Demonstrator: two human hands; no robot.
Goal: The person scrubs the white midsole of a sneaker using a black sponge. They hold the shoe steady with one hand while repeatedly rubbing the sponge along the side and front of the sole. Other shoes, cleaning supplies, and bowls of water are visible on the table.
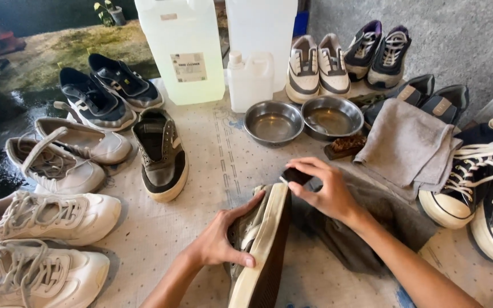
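Tilted sneaker (263, 245), sole edge up, long axis toward camera, clamped by left hand (223, 239); right hand (326, 191) pinches dark brush (296, 175) at its toe.

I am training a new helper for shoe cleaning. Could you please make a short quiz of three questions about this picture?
1. True or false: the left hand holds a shoe tipped on its side, sole edge up.
2. Multiple choice: what does the right hand press against the sole edge? A) a small dark brush B) a spoon C) a lace
3. Fill in: two empty ___ bowls stand in front of the white jugs.

Key: 1 true; 2 A; 3 metal.
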